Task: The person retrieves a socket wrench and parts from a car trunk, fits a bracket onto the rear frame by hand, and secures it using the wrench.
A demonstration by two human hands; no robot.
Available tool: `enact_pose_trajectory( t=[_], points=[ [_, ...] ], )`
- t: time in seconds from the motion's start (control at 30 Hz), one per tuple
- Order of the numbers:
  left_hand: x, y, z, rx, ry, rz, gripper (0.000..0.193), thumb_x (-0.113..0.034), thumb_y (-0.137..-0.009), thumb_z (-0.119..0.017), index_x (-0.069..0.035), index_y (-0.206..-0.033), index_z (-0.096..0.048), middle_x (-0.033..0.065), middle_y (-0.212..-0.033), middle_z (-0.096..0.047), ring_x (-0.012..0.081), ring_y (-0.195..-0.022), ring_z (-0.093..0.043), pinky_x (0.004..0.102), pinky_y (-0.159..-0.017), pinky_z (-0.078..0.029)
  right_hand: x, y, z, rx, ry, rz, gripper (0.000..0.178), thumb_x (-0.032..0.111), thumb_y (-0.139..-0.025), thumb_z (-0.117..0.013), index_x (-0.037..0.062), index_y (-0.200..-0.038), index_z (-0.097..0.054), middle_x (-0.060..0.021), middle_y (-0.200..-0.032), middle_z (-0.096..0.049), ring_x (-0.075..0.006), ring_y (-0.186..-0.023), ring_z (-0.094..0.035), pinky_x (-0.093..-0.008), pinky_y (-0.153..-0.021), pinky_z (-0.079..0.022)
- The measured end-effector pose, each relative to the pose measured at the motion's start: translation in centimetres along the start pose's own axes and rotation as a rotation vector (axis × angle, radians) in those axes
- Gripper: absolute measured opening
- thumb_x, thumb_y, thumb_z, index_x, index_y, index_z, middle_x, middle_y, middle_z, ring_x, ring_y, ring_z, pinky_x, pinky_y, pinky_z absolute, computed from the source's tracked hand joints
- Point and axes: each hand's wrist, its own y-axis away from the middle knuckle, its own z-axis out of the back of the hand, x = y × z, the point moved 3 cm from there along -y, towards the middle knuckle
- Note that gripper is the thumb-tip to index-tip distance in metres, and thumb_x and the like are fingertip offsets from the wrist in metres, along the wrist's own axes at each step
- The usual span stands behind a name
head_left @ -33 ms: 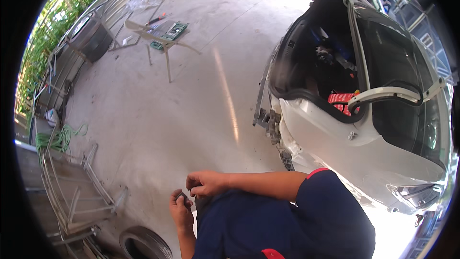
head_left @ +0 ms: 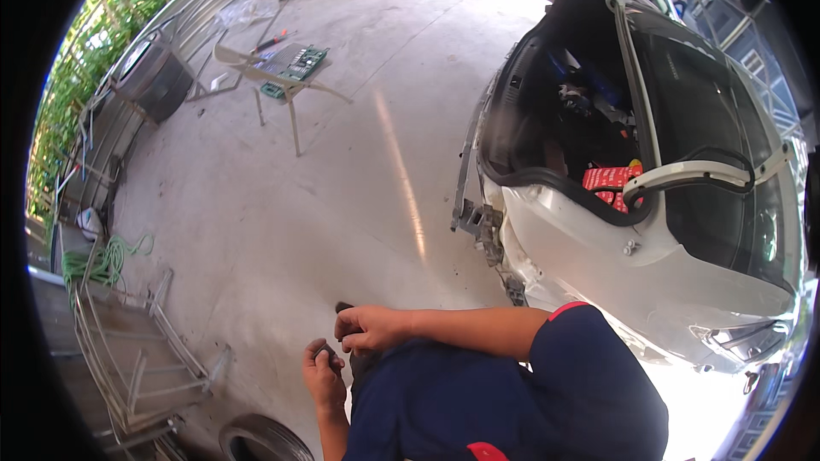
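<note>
Nothing has moved since the earlier frame. Both hands meet close before the body: left hand fingers pinch a small dark part, right hand fingers curl beside it, steadying.

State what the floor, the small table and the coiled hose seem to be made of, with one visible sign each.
Floor: probably smooth concrete; grey, with a glossy streak of light.
Small table: likely metal; thin pale legs and frame.
Coiled hose: likely rubber or plastic; green, lying in limp loops.
</note>
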Motion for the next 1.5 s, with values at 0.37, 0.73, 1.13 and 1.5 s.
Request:
enact_pose_trajectory(
  t=[0.37, 0.73, 1.13, 1.5],
  points=[
    [-16.4, -39.9, -21.8, 0.701, -0.413, 0.224, 0.025, -0.009, -0.108, -0.051, 0.000, -0.130, -0.060, 0.0075, -0.106, -0.061, 0.0136, -0.076, -0.061, 0.0304, -0.073, -0.056, 15.4, -8.1, 24.2, -0.893, 0.118, 0.106, 0.029, 0.021, -0.104, -0.071, 0.0041, -0.127, -0.073, -0.0076, -0.118, -0.076, -0.0163, -0.112, -0.069, -0.0336, -0.100, -0.054],
    [-22.2, -51.6, -59.8, 1.201, -0.738, -0.315, 0.048, 0.007, -0.094, -0.058, 0.003, -0.142, -0.058, 0.0131, -0.113, -0.066, 0.0214, -0.099, -0.069, 0.0325, -0.089, -0.058, 29.3, -2.3, 50.2, -1.535, 0.370, 0.522, 0.015, 0.002, -0.096, -0.075, 0.0018, -0.110, -0.070, -0.0069, -0.098, -0.069, -0.0144, -0.084, -0.069, -0.0300, -0.074, -0.057],
    [-22.0, -61.4, -91.8, 1.496, -0.879, -0.567, 0.047, 0.004, -0.087, -0.070, 0.004, -0.133, -0.064, 0.0170, -0.113, -0.066, 0.0277, -0.094, -0.072, 0.0346, -0.080, -0.062, 37.7, 6.1, 75.4, -1.934, 0.774, 0.331, 0.024, 0.002, -0.086, -0.079, 0.0058, -0.109, -0.073, -0.0098, -0.111, -0.070, -0.0323, -0.100, -0.068, -0.0423, -0.089, -0.057],
    [-17.4, -71.3, -119.1, 1.976, -0.900, 0.009, 0.048, 0.010, -0.094, -0.063, 0.009, -0.141, -0.054, 0.0166, -0.127, -0.065, 0.0212, -0.117, -0.066, 0.0327, -0.096, -0.059, 43.8, 13.6, 95.3, -2.349, 0.667, 0.207, 0.026, 0.002, -0.085, -0.082, 0.0076, -0.111, -0.076, -0.0095, -0.110, -0.070, -0.0325, -0.099, -0.067, -0.0418, -0.086, -0.056]
  ],
)
